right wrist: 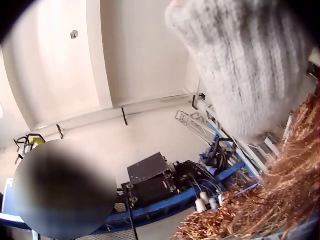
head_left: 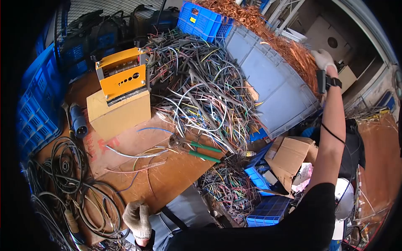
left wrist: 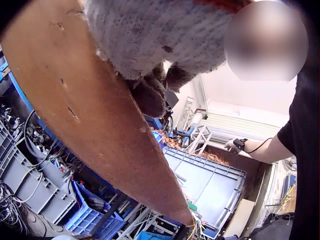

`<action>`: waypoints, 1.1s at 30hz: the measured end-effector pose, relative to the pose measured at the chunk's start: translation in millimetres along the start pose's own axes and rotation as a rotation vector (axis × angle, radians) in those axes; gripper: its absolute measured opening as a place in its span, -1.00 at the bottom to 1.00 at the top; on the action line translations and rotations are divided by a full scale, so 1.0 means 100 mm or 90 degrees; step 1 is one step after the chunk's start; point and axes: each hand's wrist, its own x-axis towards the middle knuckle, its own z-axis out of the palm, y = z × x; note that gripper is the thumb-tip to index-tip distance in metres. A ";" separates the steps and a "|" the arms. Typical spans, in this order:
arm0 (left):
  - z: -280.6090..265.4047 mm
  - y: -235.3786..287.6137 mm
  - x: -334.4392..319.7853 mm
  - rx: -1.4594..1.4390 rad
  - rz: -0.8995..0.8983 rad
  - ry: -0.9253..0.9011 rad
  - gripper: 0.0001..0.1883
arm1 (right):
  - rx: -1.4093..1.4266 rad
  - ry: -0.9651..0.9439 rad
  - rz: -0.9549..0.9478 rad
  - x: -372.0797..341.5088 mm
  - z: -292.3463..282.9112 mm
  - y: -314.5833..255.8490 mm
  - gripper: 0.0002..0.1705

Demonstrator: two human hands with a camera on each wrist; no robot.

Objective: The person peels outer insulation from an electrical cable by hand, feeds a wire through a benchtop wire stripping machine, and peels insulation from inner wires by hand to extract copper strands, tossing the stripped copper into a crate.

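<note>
My right hand (head_left: 323,60), in a white knit glove, reaches out above a heap of copper wire (head_left: 289,50) in the large grey bin (head_left: 272,75). Its fingertips are mostly hidden in the right wrist view, where the glove (right wrist: 245,65) appears beside the copper strands (right wrist: 280,200). Nothing shows gripped in it. Down by the near edge of the brown worktable (head_left: 167,184), my left hand (head_left: 137,219) wears a soiled glove, its fingers loosely bent with nothing between them. Green-handled cutters (head_left: 203,151) and several loose wires (head_left: 138,155) lie on the tabletop.
A yellow wire-stripping machine (head_left: 123,77) stands on a box (head_left: 119,113). Behind the table rises a tangled pile of cables (head_left: 201,83). Coiled cable (head_left: 67,167) lies at left, near a blue crate (head_left: 39,100). An opened cardboard box (head_left: 291,157) sits below the grey bin.
</note>
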 end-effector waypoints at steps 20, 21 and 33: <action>-0.09 0.10 0.03 0.012 -0.009 -0.038 -0.90 | 0.686 -0.100 -0.119 -3.32 0.97 -1.19 -0.63; -0.09 0.06 0.01 -0.048 -0.053 -0.037 -0.90 | 0.690 -0.207 -0.067 -3.63 1.19 -1.33 -0.67; -0.06 0.12 -0.01 -0.130 -0.083 -0.076 -0.88 | 0.818 -0.561 0.075 -5.24 2.04 -2.07 -0.77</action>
